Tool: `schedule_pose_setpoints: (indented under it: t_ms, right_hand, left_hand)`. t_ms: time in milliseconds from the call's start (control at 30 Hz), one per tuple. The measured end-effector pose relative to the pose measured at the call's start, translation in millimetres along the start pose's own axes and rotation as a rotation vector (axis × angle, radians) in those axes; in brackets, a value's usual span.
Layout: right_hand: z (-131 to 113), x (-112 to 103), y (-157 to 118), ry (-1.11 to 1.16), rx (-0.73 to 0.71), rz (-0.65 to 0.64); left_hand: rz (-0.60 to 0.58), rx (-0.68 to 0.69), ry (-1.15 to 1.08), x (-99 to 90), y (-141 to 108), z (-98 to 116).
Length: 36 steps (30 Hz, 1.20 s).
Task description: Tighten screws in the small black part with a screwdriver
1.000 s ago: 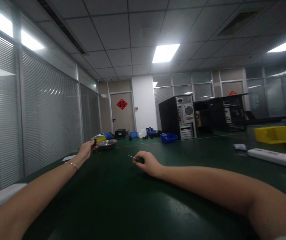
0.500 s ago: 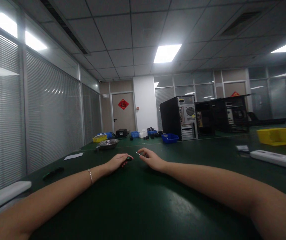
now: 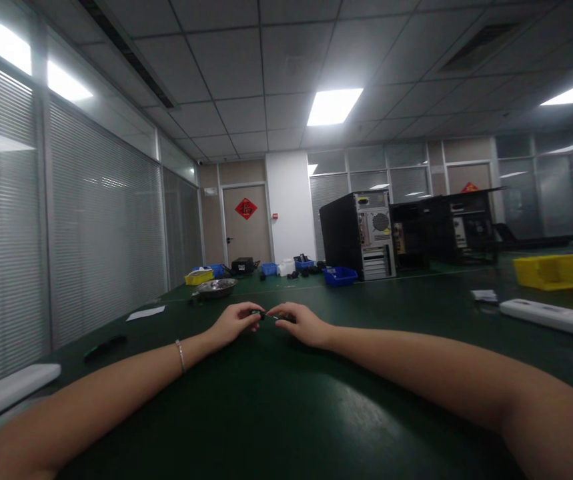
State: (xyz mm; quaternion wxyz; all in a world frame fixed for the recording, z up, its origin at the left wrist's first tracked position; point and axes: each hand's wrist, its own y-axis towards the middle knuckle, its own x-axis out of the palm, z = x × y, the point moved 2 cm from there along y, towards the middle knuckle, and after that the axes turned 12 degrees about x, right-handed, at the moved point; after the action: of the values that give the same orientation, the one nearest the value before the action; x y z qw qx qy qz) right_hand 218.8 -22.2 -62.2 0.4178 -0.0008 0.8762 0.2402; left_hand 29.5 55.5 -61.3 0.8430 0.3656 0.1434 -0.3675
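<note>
Left hand [image 3: 235, 325]: sits at the centre of the frame; pinches a small dark part [image 3: 257, 313], edged with green, between thumb and fingers. Right hand [image 3: 300, 324]: sits just to the right; grips a screwdriver [image 3: 273, 318], handle partly hidden by the fingers, metal shaft pointing left toward the small dark part. Both hands: face each other across a narrow gap, with the shaft in between. Contact at the tip: too small and blurred to tell for certain. Bracelet [image 3: 181, 356]: circles the left wrist.

Support: green table [image 3: 266, 407], across the lower half of the frame. Left of centre: metal bowl [image 3: 216, 287], near a yellow bin [image 3: 199, 277]; white sheet [image 3: 145, 313] nearer the left edge, above a dark slim object [image 3: 105, 348]. Middle distance: black box [image 3: 242, 266], left of a blue tray [image 3: 269, 269]. Right of centre: blue bin [image 3: 340, 276] just beside an upright black computer case [image 3: 341, 230]. Right edge: second yellow bin [image 3: 552, 272], above a long white bar [image 3: 556, 319]
</note>
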Motion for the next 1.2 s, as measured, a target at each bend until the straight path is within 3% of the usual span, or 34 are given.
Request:
schedule_pose_setpoints:
  t_ms: [1200]
  right_hand:
    - [-4.2, -0.6, -4.3, -0.131, -0.109, 0.022]
  left_hand:
    - [0.008, -0.094, -0.264, 3.5, -4.8, -4.7]
